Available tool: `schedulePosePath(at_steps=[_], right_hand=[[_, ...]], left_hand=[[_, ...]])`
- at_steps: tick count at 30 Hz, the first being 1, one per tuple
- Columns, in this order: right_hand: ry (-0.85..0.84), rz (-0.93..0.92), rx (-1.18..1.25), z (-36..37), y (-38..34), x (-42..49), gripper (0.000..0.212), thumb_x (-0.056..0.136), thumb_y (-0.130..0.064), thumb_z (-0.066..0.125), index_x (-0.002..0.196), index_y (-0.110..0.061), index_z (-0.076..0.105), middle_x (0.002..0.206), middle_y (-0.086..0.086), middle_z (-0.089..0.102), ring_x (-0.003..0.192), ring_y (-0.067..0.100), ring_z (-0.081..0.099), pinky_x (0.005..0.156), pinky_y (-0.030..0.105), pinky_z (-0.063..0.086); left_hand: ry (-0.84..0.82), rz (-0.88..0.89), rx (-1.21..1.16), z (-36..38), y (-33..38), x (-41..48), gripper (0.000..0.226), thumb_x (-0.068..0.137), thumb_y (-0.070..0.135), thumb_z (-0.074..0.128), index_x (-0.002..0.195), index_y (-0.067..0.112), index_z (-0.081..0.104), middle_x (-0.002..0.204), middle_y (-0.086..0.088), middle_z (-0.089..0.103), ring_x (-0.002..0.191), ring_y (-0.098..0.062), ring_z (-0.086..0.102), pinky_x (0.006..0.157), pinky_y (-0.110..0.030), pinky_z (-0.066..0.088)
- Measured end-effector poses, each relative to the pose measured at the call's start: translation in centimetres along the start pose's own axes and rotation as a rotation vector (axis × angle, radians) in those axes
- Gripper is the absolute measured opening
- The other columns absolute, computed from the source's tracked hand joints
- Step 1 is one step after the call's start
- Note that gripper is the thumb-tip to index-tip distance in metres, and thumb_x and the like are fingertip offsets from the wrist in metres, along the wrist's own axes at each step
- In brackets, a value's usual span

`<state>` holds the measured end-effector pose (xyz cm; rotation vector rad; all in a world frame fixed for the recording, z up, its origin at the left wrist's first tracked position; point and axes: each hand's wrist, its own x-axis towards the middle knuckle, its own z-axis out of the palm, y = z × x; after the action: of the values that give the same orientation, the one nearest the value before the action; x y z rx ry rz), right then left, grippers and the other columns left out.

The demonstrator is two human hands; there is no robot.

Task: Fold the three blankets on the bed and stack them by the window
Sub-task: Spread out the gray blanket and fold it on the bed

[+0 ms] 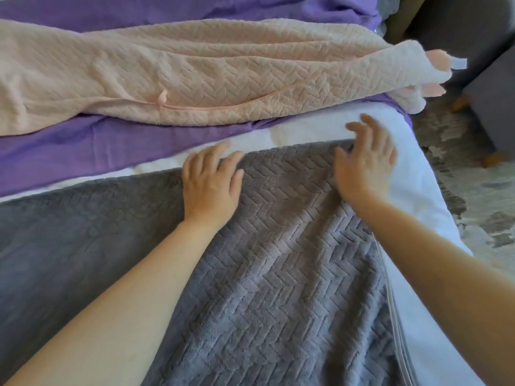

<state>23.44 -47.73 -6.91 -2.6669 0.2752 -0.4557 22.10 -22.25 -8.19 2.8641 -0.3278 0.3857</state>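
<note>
Reference: grey blanket [278, 260], spread herringbone face up on the white bed sheet [306, 132], on the side nearest the person.

We log the left hand [210, 185] as released: fingers straight, palm flat on the grey blanket at its far edge.

The right hand [365, 162] is blurred. We read its fingers as spread and grasping nothing, over the grey blanket's far right corner. We cannot tell whether it touches.

Beyond the grey blanket's far edge there is a strip of bare sheet, then the purple blanket [69, 154], lying flat. The pink blanket [167, 79] lies bunched lengthwise on the purple one, further still from the grey blanket, and one end reaches past the sheet's right edge.

Right of the grey blanket, a mottled rug [487, 176] lies on the floor.
</note>
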Motion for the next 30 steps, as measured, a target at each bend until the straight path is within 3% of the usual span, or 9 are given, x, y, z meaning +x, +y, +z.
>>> schedulePosePath(at_steps=[2,4,7,12,15,18,22,26,30], right_hand=[[-0.144,-0.286,0.064,1.3,-2.5,-3.1,0.046,0.093,-0.032,0.045,0.138,-0.022,0.041,0.151,0.001,0.034,0.143,0.023,0.024,0.115,0.043,0.018],[-0.432,-0.448,-0.031,2.9,-4.1,-6.3,0.056,0.098,-0.050,0.027,0.149,-0.030,0.020,0.159,-0.006,0.015,0.147,0.015,0.003,0.119,0.038,0.003],[-0.549,-0.373,-0.234,4.0,-1.8,-6.6,0.063,0.094,-0.062,0.010,0.151,-0.036,0.002,0.160,-0.014,-0.001,0.146,0.009,-0.008,0.117,0.035,-0.008],[-0.396,-0.062,-0.317,2.5,0.4,-4.6,0.065,0.095,-0.059,0.012,0.152,-0.028,0.004,0.161,-0.007,-0.001,0.147,0.015,-0.007,0.119,0.041,-0.004],[-0.381,-0.211,-0.153,3.8,-6.1,-6.7,0.061,0.098,-0.053,0.020,0.152,-0.026,0.009,0.161,-0.005,0.001,0.147,0.015,-0.008,0.119,0.038,-0.006],[-0.545,-0.478,-0.035,6.4,-12.8,-10.0,0.060,0.097,-0.055,0.018,0.151,-0.033,0.008,0.159,-0.011,-0.002,0.146,0.013,-0.010,0.118,0.037,-0.007],[-0.602,-0.454,-0.202,9.4,-14.2,-11.7,0.060,0.095,-0.060,0.013,0.150,-0.037,0.011,0.160,-0.014,0.004,0.147,0.012,-0.005,0.117,0.039,-0.009],[-0.426,-0.329,-0.107,10.0,-16.5,-12.1,0.049,0.096,-0.044,0.038,0.138,-0.020,0.043,0.153,0.001,0.033,0.144,0.024,0.020,0.119,0.046,0.005],[-0.497,-0.428,0.011,11.4,-21.0,-13.0,0.048,0.096,-0.041,0.042,0.140,-0.021,0.041,0.155,0.000,0.029,0.145,0.024,0.017,0.119,0.041,0.007]], left_hand=[[-0.109,0.123,0.031,0.0,-0.2,-2.1,0.041,0.097,0.039,0.040,0.134,0.026,0.051,0.147,0.000,0.043,0.134,-0.024,0.039,0.112,-0.046,0.020],[-0.334,0.082,0.116,0.3,-1.5,-4.3,0.053,0.098,0.052,0.018,0.148,0.037,0.025,0.159,0.006,0.019,0.146,-0.018,0.016,0.117,-0.045,0.004],[-0.480,-0.157,0.247,0.4,-6.8,-6.3,0.060,0.088,0.064,-0.011,0.145,0.046,-0.010,0.160,0.013,-0.007,0.147,-0.012,-0.007,0.117,-0.046,-0.009],[-0.464,-0.465,0.375,-3.5,-15.5,-9.0,0.071,0.085,0.064,-0.011,0.150,0.038,0.000,0.161,0.005,-0.002,0.148,-0.022,-0.002,0.118,-0.050,-0.002],[-0.439,-0.444,0.265,-4.8,-15.8,-10.6,0.068,0.088,0.062,-0.005,0.151,0.037,-0.001,0.161,0.001,-0.003,0.148,-0.023,-0.002,0.118,-0.049,-0.001],[-0.490,-0.396,0.195,-4.9,-16.1,-12.2,0.064,0.089,0.063,-0.002,0.149,0.042,-0.002,0.161,0.006,-0.009,0.148,-0.019,-0.005,0.118,-0.048,-0.002],[-0.513,-0.685,0.321,-5.9,-21.0,-15.8,0.061,0.091,0.064,0.000,0.148,0.045,-0.002,0.161,0.004,-0.009,0.148,-0.020,-0.005,0.117,-0.049,-0.003],[-0.144,-1.043,0.179,-8.1,-25.9,-16.4,0.063,0.096,0.053,0.031,0.150,0.022,0.019,0.159,-0.014,0.012,0.143,-0.037,0.015,0.114,-0.054,0.013],[-0.087,-1.264,-0.106,-9.2,-31.1,-13.7,0.068,0.089,0.055,0.049,0.135,0.005,0.043,0.135,-0.020,0.048,0.120,-0.042,0.046,0.098,-0.048,0.042]])
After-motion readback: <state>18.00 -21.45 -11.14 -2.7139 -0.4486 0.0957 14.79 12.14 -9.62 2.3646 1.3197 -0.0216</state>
